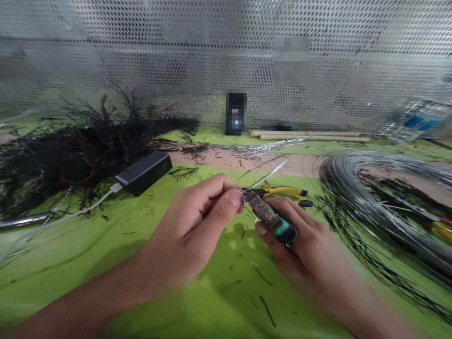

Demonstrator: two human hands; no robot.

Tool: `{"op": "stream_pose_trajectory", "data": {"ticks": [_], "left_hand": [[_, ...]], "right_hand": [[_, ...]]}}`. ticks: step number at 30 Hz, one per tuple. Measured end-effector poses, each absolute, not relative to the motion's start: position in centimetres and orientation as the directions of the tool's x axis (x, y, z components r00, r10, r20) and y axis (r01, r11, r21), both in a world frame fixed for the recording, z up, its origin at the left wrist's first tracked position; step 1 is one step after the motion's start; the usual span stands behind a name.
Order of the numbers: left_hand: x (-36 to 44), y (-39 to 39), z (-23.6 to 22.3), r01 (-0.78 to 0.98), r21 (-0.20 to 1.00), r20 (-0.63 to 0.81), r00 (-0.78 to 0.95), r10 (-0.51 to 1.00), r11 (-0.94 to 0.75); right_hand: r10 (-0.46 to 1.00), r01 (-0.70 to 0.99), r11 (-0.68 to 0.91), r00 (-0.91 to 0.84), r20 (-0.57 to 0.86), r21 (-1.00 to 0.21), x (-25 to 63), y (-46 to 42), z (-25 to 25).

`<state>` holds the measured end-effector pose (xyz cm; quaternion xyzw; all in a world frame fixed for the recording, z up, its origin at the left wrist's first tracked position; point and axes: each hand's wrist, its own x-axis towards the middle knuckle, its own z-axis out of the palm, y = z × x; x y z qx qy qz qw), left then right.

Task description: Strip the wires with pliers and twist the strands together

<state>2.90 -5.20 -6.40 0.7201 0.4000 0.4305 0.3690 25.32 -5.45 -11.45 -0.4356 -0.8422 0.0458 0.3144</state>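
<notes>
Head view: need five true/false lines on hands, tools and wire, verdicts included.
1) The right hand holds green-and-black-handled pliers. True.
2) The left hand is empty. False: the left hand pinches a silvery wire.
3) A coil of metal wire lies right of both hands. True.
4) The white cable plugs into the plastic bottle. False: the white cable plugs into the dark power bank.
5) Yellow-and-black-handled pliers lie beyond the right hand. True.
</notes>
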Motion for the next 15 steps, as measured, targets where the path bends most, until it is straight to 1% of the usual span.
{"op": "stream_pose_trajectory", "data": {"ticks": [2,4,9,12,15], "left_hand": [[2.86,-5.20,-6.55,0.203,0.921,0.260,0.317,0.912,-0.333],[2.89,-5.21,-6.63,0.164,0.932,0.263,0.305,0.915,-0.323],[3.14,-5.46,-6.36,0.163,0.876,0.402,0.274,0.874,-0.454],[3.34,-5.65,-6.15,0.198,0.829,0.470,0.261,0.843,-0.523],[3.48,-5.85,-6.05,0.237,0.797,0.499,0.260,0.826,-0.556]], "right_hand": [[0.779,0.679,0.609,-0.417,0.468,-0.409,25.32,-5.57,-11.36],[0.786,0.666,0.603,-0.401,0.471,-0.439,25.28,-5.60,-11.28],[0.796,0.660,0.587,-0.366,0.482,-0.469,25.06,-5.51,-11.01],[0.791,0.676,0.586,-0.358,0.496,-0.446,25.04,-5.54,-10.96],[0.786,0.687,0.587,-0.356,0.505,-0.429,25.08,-5.57,-11.05]]}}
